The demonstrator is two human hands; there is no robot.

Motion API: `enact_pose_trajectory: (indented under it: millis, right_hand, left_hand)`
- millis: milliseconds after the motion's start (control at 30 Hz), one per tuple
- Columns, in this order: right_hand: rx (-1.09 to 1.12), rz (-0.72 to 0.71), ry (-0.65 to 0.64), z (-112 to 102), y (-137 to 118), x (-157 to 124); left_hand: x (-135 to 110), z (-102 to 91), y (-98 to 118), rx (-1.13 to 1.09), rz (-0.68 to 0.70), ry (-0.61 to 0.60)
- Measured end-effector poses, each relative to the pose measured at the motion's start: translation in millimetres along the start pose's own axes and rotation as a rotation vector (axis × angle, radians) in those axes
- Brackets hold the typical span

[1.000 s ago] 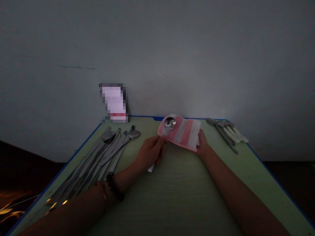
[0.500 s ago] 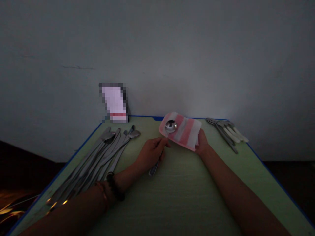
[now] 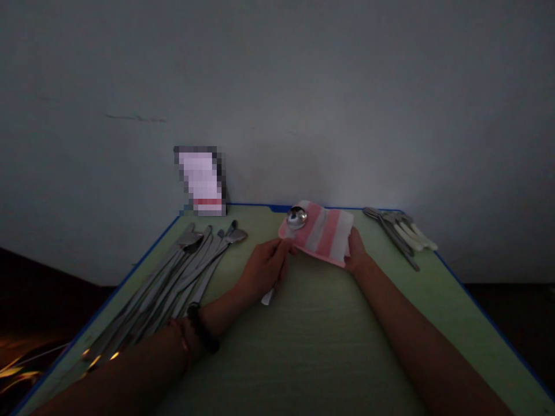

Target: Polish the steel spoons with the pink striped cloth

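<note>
My left hand point(image 3: 267, 261) is closed around the handle of a metal spoon point(image 3: 297, 218), whose bowl points away from me. The handle's end sticks out below my fingers. Behind the spoon's bowl spreads a pink and white striped cloth point(image 3: 327, 234). My right hand point(image 3: 356, 251) grips that cloth at its right edge, with the fingers mostly hidden behind it. The bowl lies over the cloth's left part; I cannot tell whether they touch.
Several metal spoons and other cutlery point(image 3: 173, 283) lie in a pile on the table's left. More cutlery, some with white handles point(image 3: 410, 234), lies at the back right. A blurred-out upright device point(image 3: 202, 179) leans on the wall point(image 3: 329, 104). The green table point(image 3: 329, 352) has blue edges.
The spoon has shifted slightly left and its bowl has tilted a little in my left hand. The cloth has moved slightly; my right hand has stayed almost still.
</note>
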State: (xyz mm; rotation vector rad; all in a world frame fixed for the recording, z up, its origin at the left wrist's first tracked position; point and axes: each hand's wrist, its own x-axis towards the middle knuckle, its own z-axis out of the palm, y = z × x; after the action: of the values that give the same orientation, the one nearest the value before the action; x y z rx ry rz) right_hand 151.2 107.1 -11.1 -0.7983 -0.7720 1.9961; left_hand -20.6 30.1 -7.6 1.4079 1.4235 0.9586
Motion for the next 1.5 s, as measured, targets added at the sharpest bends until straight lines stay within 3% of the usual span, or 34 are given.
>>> enact_pose_trajectory:
  millis: [200,367,500,633,800,933,1100,1267,1500]
  right_hand:
    - [-0.007,-0.025,-0.005,-2.7,1.1,1.4]
    - [-0.020,0.032,0.006,-0.7,1.9,1.9]
    - [-0.060,-0.037,0.057,-1.0,3.1,2.1]
    - [-0.127,-0.070,-0.022,-3.1,3.8,3.5]
    - [-0.188,-0.102,0.009,-5.6,4.3,5.3]
    - [-0.255,-0.088,-0.060,-7.9,5.7,6.9]
    - [-0.206,-0.095,-0.087,-5.0,4.5,5.2]
    - [-0.223,-0.191,-0.063,-4.5,1.7,2.7]
    - [-0.458,-0.373,0.052,-29.6,2.1,17.7]
  left_hand:
    - [0.6,0.7,-0.6,0.073,0.020,-0.091]
    - [1.3,2.5,-3.4,0.064,0.009,-0.070]
    - [2.9,2.3,-6.8,-0.013,-0.020,-0.092]
    - [4.6,-0.9,-6.1,-0.100,-0.010,-0.073]
    - [6.6,-3.9,-1.7,-0.112,0.023,0.038]
    - [6.4,-2.7,-1.3,-0.143,0.064,0.000]
    - [3.8,-1.1,2.8,-0.001,0.049,-0.020]
    - [2.3,0.8,5.6,0.086,-0.002,-0.069]
    - [2.4,1.0,1.9,0.112,0.010,-0.113]
